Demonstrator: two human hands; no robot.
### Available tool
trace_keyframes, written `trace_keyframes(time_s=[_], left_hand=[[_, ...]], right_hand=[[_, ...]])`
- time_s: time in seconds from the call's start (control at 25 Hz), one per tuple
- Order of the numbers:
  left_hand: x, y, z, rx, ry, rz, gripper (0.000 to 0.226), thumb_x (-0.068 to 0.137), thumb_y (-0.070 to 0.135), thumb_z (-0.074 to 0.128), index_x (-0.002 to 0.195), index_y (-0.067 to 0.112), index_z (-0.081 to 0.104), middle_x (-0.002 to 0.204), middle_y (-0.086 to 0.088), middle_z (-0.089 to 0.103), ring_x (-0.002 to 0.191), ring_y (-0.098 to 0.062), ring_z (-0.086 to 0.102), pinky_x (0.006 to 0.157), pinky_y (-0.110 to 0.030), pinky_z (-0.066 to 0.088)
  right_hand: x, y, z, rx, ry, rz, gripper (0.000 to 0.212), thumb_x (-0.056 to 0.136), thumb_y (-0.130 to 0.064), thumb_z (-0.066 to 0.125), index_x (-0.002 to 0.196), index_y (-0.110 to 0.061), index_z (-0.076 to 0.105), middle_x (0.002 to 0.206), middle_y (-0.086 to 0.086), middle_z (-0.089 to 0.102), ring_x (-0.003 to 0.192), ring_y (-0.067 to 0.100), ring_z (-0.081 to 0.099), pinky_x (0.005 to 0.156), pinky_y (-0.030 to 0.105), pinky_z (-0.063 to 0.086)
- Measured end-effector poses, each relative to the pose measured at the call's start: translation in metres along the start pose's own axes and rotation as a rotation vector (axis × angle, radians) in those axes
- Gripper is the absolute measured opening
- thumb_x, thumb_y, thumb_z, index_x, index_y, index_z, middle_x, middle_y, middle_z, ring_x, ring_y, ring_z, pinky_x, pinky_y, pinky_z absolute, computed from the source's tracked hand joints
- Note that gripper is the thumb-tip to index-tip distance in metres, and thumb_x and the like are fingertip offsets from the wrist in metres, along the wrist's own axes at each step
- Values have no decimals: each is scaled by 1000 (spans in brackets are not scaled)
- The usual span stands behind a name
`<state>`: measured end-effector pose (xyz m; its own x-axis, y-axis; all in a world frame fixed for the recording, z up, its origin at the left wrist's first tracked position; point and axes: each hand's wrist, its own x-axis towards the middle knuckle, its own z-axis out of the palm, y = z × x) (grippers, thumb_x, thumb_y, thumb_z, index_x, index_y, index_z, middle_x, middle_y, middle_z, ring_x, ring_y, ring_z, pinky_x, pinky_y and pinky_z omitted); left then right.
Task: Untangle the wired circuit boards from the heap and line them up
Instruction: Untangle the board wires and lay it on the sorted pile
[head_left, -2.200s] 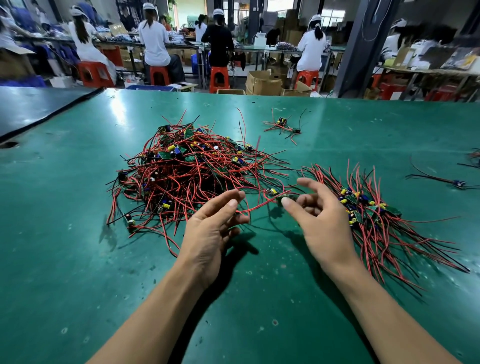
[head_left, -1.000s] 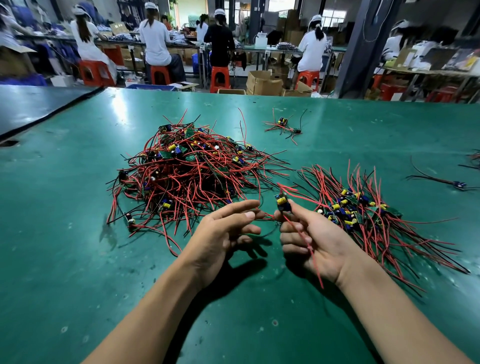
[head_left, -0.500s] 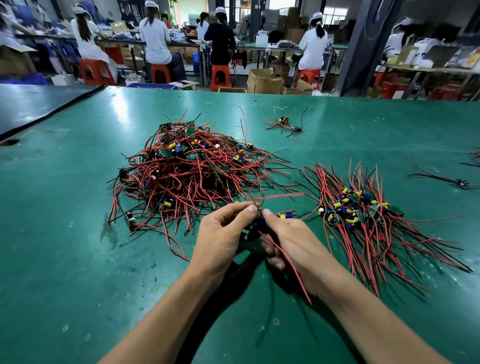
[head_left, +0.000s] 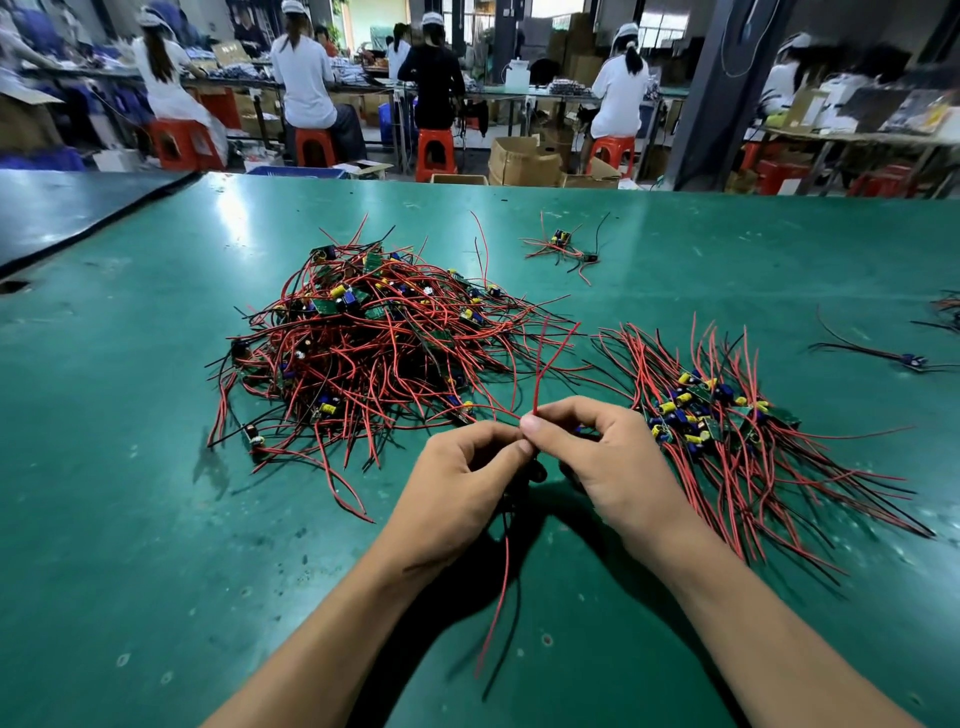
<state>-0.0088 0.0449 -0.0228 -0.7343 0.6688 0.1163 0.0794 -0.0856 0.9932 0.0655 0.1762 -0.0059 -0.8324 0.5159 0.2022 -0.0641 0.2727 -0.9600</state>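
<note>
A tangled heap of wired circuit boards (head_left: 374, 353), red and black leads with yellow and blue parts, lies left of centre on the green table (head_left: 130, 519). To the right, several boards (head_left: 717, 415) lie lined up in a row, wires fanned toward me. Between them, my left hand (head_left: 457, 493) and my right hand (head_left: 608, 467) meet and both pinch one wired board. Its red leads (head_left: 545, 364) stick up from my fingertips; a red and a black lead (head_left: 498, 613) hang below. The board itself is mostly hidden by my fingers.
A small stray bundle of boards (head_left: 563, 247) lies farther back. A single wired board (head_left: 904, 358) and more wires (head_left: 948, 312) sit at the right edge. A darker table (head_left: 62, 208) adjoins at the left. People sit on red stools (head_left: 434, 150) beyond the far edge.
My right hand picked one board out from beside the heap and drew it toward me. My left hand joined it, and both now hold its wires upright between the piles.
</note>
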Motion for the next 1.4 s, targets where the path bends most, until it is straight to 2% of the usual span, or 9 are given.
trace_keyframes(time_s=[0.12, 0.24, 0.4, 0.48, 0.56, 0.76, 0.96, 1.16, 1.4], left_hand=[[0, 0, 1, 17, -5, -4, 12, 94, 9, 62, 87, 9, 72, 74, -5, 74, 58, -8, 56, 56, -19, 46], [0, 1, 0, 17, 33, -5, 13, 92, 8, 64, 82, 9, 72, 69, -3, 72, 59, -11, 57, 58, -21, 46], [-3, 1, 0, 16, 12, 6, 15, 94, 14, 63, 85, 9, 74, 74, -14, 72, 67, -17, 60, 66, -32, 48], [-5, 2, -1, -3, 5, 1, 17, 94, 13, 62, 85, 10, 76, 76, -9, 74, 69, -15, 63, 68, -32, 50], [-5, 2, -1, -28, 4, -17, 19, 95, 10, 61, 82, 10, 76, 75, -7, 73, 69, -17, 63, 69, -33, 49], [-4, 2, 0, -10, 49, -34, 17, 92, 9, 64, 77, 3, 68, 74, -28, 66, 67, -25, 56, 69, -40, 44], [-3, 4, -1, -32, 29, -73, 18, 92, 9, 63, 74, 7, 64, 67, -10, 66, 65, -25, 56, 70, -39, 44], [-3, 6, 0, -27, 4, -73, 14, 92, 9, 64, 78, 5, 65, 64, -5, 66, 63, -21, 57, 69, -34, 45], [-5, 8, 1, -43, -17, -80, 13, 92, 9, 63, 80, 4, 66, 64, -5, 66, 63, -21, 57, 66, -31, 45]], right_hand=[[0, 1, 3, 251, 39, 219, 20, 84, -21, 78, 67, -20, 68, 46, -7, 47, 36, 5, 36, 37, 16, 29], [0, 4, 8, 440, -17, 364, 28, 84, -26, 76, 59, -24, 63, 47, -2, 37, 36, 9, 30, 38, 16, 24], [2, 7, 6, 389, -98, 350, 20, 78, -31, 80, 65, -23, 68, 56, -2, 48, 41, 7, 39, 40, 18, 32], [1, 7, 2, 357, -191, 350, 15, 76, -36, 80, 82, -22, 76, 68, -1, 60, 48, 8, 46, 44, 18, 36], [0, 7, 0, 306, -254, 348, 26, 80, -37, 77, 97, -17, 78, 78, 3, 63, 54, 8, 49, 47, 19, 37], [1, 7, 1, 292, -138, 343, 17, 85, -34, 76, 81, -18, 76, 51, 0, 44, 39, 10, 35, 42, 17, 28], [4, 5, 3, 419, -29, 353, 25, 81, -33, 75, 81, -9, 69, 45, -3, 37, 33, 6, 29, 37, 13, 23], [15, 6, -7, 607, 75, 377, 26, 79, -27, 72, 84, -3, 63, 53, -6, 36, 35, 3, 28, 34, 16, 23], [18, 3, -14, 804, -18, 546, 23, 72, -28, 73, 67, -9, 61, 55, -5, 33, 31, 2, 28, 29, 14, 23]])
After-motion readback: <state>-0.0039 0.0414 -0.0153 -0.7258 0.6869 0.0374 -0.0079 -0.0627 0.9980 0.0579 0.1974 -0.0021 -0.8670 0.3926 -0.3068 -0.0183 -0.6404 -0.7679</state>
